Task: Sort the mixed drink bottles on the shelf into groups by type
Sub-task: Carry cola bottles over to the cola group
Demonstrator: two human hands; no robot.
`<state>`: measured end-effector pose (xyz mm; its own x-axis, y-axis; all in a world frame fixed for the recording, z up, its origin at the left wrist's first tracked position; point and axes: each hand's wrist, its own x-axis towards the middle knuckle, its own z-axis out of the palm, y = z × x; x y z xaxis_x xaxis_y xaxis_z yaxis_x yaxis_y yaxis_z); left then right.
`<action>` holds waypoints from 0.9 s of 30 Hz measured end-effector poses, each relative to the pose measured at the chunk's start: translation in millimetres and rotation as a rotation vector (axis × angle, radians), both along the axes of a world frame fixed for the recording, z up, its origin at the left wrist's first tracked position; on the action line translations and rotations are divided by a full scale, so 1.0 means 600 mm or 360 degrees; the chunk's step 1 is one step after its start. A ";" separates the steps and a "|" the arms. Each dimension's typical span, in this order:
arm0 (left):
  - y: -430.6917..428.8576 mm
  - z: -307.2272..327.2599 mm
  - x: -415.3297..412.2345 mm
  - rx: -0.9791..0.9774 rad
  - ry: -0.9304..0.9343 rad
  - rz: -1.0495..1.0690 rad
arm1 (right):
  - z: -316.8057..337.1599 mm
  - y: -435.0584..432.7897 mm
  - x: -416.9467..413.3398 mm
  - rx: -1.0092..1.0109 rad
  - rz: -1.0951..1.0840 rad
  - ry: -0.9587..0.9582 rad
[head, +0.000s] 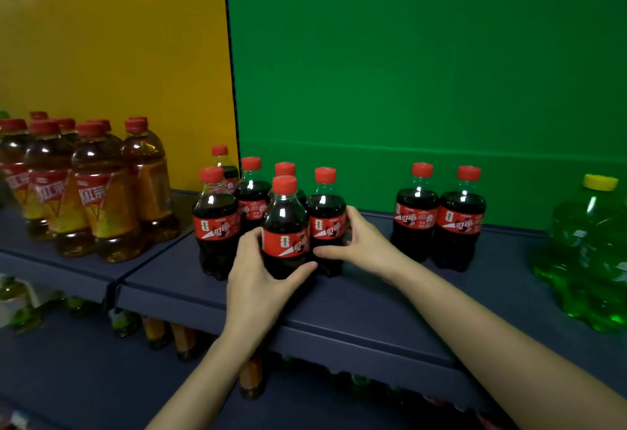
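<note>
Labels on tea bottles (98, 198), left: big white characters, "红" legible. Red labels on cola bottles (285, 243): slanted white characters, "可" readable; small print blurred.

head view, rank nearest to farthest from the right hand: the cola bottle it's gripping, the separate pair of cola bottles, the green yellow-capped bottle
1. Dark red-capped cola bottle, centre: the right hand grips it.
2. Separate pair of cola bottles, standing just to that hand's right.
3. Green plastic yellow-capped bottle, at the far right edge of the view.
</note>
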<state>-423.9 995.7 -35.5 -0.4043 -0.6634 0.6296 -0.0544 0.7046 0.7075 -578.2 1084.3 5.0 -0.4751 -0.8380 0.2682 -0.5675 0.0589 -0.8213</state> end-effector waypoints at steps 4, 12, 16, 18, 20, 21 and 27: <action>-0.012 -0.001 0.001 0.0038 0.0073 -0.0081 | -0.006 -0.004 0.008 -0.0072 -0.0077 -0.0026; -0.006 0.031 -0.023 0.0092 0.0132 -0.0413 | 0.018 0.096 -0.004 -0.0277 -0.0342 -0.0045; 0.017 0.054 -0.068 0.0263 0.0106 -0.0724 | 0.012 0.177 -0.017 -0.0307 -0.0535 0.0071; 0.031 0.059 -0.093 0.0318 0.0069 -0.0886 | 0.003 0.207 -0.027 -0.0301 -0.0638 0.0072; 0.043 0.059 -0.117 0.0358 0.0029 -0.1021 | -0.007 0.229 -0.036 -0.0288 -0.0720 0.0065; 0.048 0.058 -0.128 0.0381 0.0001 -0.1079 | -0.012 0.236 -0.039 -0.0275 -0.0752 0.0082; 0.056 0.047 -0.174 0.0419 -0.0170 -0.1271 | -0.030 0.250 -0.052 -0.0337 -0.0815 0.0038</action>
